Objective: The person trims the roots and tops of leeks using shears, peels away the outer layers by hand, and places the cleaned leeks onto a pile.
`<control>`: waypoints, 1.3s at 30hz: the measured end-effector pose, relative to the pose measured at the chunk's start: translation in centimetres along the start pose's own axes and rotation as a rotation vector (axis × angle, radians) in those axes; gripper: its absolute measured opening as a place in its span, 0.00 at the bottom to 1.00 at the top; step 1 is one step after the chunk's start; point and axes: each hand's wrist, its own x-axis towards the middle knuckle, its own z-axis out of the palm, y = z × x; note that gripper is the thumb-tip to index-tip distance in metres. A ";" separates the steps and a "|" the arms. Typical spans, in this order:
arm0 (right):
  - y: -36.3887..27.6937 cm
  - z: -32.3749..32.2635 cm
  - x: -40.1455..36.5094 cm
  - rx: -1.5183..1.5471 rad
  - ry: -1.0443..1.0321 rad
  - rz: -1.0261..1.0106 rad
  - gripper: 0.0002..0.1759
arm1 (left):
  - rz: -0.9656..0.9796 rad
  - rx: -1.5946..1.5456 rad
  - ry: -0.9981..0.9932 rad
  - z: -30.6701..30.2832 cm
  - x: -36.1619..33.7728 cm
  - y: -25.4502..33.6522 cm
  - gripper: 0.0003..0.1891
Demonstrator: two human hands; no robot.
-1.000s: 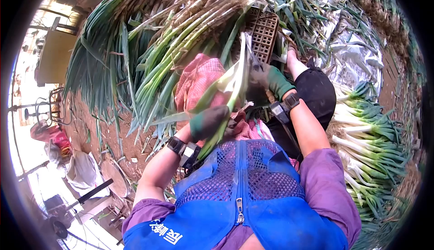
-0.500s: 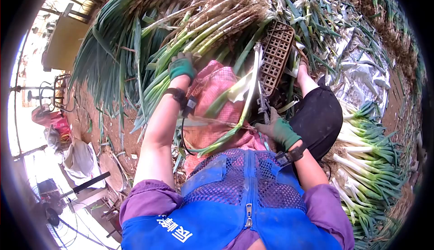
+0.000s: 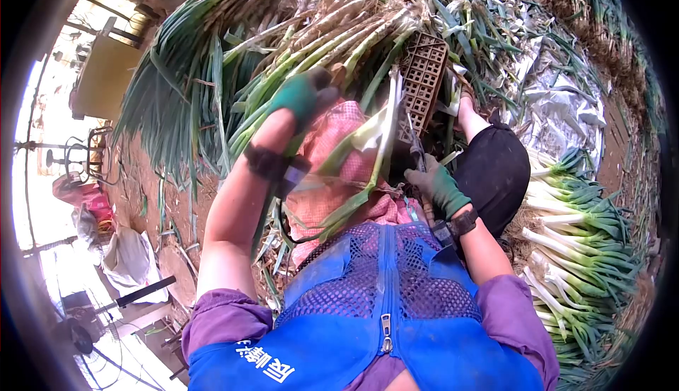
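Note:
My left hand [image 3: 305, 99], in a green glove with dark fingertips, is blurred above the pile of leeks [image 3: 339, 33]. Its fingers seem curled around a leek whose leaves trail under my forearm. My right hand [image 3: 440, 187], gloved alike, is closed around a slim dark metal tool [image 3: 417, 152] that points away from me. One pale leek [image 3: 387, 133] lies across the pink woven sack [image 3: 339, 125] on my lap, its leaves bent toward my vest. The tool's tip is close to a brown plastic crate [image 3: 424, 83].
Cleaned leeks [image 3: 576, 242] lie in a row at my right. Silvery sheeting [image 3: 566, 111] and leaf scraps spread beyond my bent leg [image 3: 495, 175]. A fan [image 3: 81, 334] and a white bag [image 3: 134, 256] stand on the left.
My left hand has risen off the leek stalks and moved slightly right and toward me, now blurred. My right hand has moved slightly up, its tool now more visible.

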 end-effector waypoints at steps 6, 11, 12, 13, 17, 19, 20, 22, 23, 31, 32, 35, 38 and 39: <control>-1.2 -0.2 -4.0 0.275 -0.016 -0.247 0.33 | -0.203 -0.241 -0.084 10.5 -0.6 -1.7 0.28; -6.3 -3.0 -11.9 0.075 -0.234 -0.201 0.36 | -0.220 -0.019 -0.029 10.3 -6.1 1.2 0.24; -5.9 -2.7 -12.0 0.067 -0.207 -0.252 0.37 | -0.234 -0.063 -0.061 10.6 -6.2 0.3 0.24; -5.4 -2.2 -11.9 0.057 -0.177 -0.304 0.37 | -0.244 -0.108 -0.091 11.3 -6.1 -1.1 0.23; -4.5 -1.9 -10.6 0.118 -0.100 -0.322 0.40 | -0.287 -0.412 -0.251 12.2 -5.9 -2.2 0.21; -4.3 -1.5 -10.6 0.115 -0.093 -0.362 0.40 | -0.288 -0.435 -0.270 12.5 -6.3 -1.8 0.23; -4.1 -1.3 -11.4 0.076 -0.124 -0.354 0.40 | -0.279 -0.458 -0.254 12.6 -6.6 -1.8 0.25; -4.9 -1.7 -12.3 0.027 -0.153 -0.313 0.40 | -0.252 -0.511 -0.225 12.4 -6.7 -0.6 0.27; -5.5 -2.1 -12.4 0.018 -0.156 -0.278 0.40 | -0.251 -0.380 -0.231 12.1 -6.7 -0.2 0.29; -5.4 -1.2 -1.5 0.042 -0.017 -0.181 0.36 | -0.151 -0.162 -0.287 12.5 -7.6 0.9 0.30; -5.5 -1.2 -0.7 0.042 -0.004 -0.160 0.37 | -0.122 -0.134 -0.288 12.6 -7.8 0.5 0.31; -6.5 -1.6 0.1 0.031 0.091 -0.167 0.38 | -0.133 -0.067 -0.332 12.8 -8.2 -0.5 0.32; -5.2 -1.6 -3.8 -0.029 0.041 -0.199 0.39 | -0.126 0.024 -0.296 12.4 -8.5 -0.3 0.32; -5.1 -1.5 -5.6 -0.033 0.017 -0.275 0.38 | -0.109 0.063 -0.307 12.5 -8.4 0.0 0.31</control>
